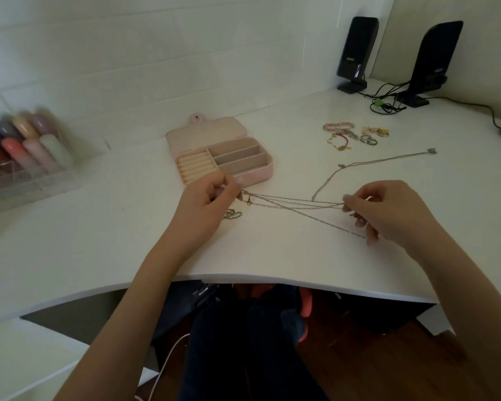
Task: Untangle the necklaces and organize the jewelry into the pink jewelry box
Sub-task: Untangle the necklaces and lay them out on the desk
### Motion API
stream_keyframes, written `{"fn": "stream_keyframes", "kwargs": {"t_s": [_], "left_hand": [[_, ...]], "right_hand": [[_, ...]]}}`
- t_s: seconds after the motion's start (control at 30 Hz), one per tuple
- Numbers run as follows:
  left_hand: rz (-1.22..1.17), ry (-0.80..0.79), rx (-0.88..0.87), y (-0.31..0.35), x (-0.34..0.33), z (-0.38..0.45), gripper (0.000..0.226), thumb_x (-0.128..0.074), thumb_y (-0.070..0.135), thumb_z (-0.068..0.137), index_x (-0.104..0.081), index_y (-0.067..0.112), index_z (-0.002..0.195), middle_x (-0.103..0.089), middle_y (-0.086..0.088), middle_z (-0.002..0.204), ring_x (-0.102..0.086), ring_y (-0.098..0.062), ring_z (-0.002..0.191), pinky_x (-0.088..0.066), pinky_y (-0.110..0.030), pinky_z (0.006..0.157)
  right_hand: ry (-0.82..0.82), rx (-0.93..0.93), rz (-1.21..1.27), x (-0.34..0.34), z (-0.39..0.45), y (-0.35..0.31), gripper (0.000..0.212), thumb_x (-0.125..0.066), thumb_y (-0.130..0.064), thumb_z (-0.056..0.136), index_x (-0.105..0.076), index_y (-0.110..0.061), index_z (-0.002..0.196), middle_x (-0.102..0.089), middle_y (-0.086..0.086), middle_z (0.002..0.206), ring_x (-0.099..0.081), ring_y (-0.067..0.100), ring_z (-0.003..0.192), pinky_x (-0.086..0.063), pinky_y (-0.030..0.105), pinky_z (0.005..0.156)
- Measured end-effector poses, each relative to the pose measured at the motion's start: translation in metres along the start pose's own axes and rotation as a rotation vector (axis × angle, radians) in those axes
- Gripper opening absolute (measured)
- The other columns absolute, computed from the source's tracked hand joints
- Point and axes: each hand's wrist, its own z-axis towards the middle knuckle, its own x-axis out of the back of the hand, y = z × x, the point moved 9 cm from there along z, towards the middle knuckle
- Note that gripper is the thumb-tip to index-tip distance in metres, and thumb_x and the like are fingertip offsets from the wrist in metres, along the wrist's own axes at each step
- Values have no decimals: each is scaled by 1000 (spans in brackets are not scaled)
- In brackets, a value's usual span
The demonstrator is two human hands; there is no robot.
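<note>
Curving below both wrists, the desk edge (243, 277) leaves bare white surface under the fingers. Left hand (207, 198) and right hand (388, 211) pinch the stretched necklaces (295, 204). Beyond the left fingertips stands the open pink jewelry box (223, 157).

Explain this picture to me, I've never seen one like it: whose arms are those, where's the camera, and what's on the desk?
There is one picture, taken by a wide-angle camera worn on a person's head, looking down at their own bare arms. No machine is involved. The left hand and right hand each pinch thin chains and stretch them apart above a white desk; another chain trails toward the back right. Behind the left hand sits an open pink box, its compartments looking empty. Farther right lies a small pile of bracelets and rings. Two black speakers stand at the back, and blurred bottles are on the left.
</note>
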Motion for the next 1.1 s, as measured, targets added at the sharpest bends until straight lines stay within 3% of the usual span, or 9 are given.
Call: {"fn": "stream_keyframes", "kwargs": {"t_s": [0.13, 0.23, 0.33, 0.43, 0.63, 0.73, 0.9, 1.0, 1.1], "left_hand": [[-64, -101, 36, 3, -15, 0, 38, -50, 48, 88, -52, 20, 62, -34, 2, 53, -29, -6, 47, -25, -13, 45], [-232, -206, 84, 4, -25, 0, 31, -56, 38, 85, -52, 24, 58, -29, 8, 45, -21, -2, 38, -20, -10, 38], [-223, -290, 71, 5, -29, -1, 20, -67, 29, 79, -58, 23, 62, -35, 14, 43, -24, 0, 39, -23, -8, 40], [-78, -234, 44, 0, -24, 3, 21, -70, 11, 81, -56, 13, 66, -43, 14, 46, -34, 0, 44, -31, -6, 49], [265, -136, -141, 10, -19, 4, 26, -70, 17, 75, -48, 25, 66, -47, 16, 54, -39, -6, 51, -35, -21, 55], [307, -138, -205, 14, -17, 5, 26, -70, 22, 78, -47, 28, 69, -47, 16, 57, -40, -7, 52, -33, -19, 53], [279, -67, -277, 22, -12, 5, 20, -65, 16, 82, -49, 25, 75, -45, 5, 64, -42, -7, 58, -38, -17, 57], [313, 22, -307, 26, -7, 3, 14, -60, 17, 82, -49, 25, 79, -48, 9, 67, -45, -4, 62, -36, -12, 57], [190, 98, -196, 20, -5, 3, 11, -52, 24, 84, -50, 35, 86, -57, 10, 73, -55, -2, 57, -44, -15, 52]], "right_hand": [[86, 37, -139, 7, -5, -3, 22, -63, -34, 85, -67, -21, 68, -59, -9, 40, -63, 11, 42, -42, 18, 48], [176, 38, -191, 16, -8, -3, 21, -65, -39, 82, -66, -25, 67, -62, -4, 52, -65, 15, 52, -49, 27, 61], [206, 40, -172, 19, -10, -2, 21, -65, -41, 81, -67, -26, 67, -63, -2, 60, -63, 18, 64, -46, 29, 62], [224, 68, -99, 21, -11, -3, 21, -65, -39, 82, -66, -25, 67, -61, 0, 57, -61, 19, 62, -44, 29, 62], [239, 37, 11, 20, -9, 2, 21, -62, -38, 85, -66, -21, 73, -62, -2, 55, -60, 14, 58, -42, 28, 58], [229, 4, 58, 21, -6, 8, 20, -61, -36, 87, -66, -22, 72, -60, -14, 50, -52, -6, 44, -35, 24, 53], [196, -38, 85, 17, -5, 14, 20, -59, -32, 89, -65, -21, 74, -59, -19, 60, -48, 0, 40, -34, 21, 50], [184, -65, 116, 17, -4, 17, 21, -57, -30, 91, -64, -17, 75, -53, -20, 42, -43, -3, 30, -33, 17, 42], [203, -85, 176, 19, -4, 21, 23, -57, -28, 91, -64, -10, 81, -50, -12, 39, -43, 0, 27, -35, 14, 37]]}}
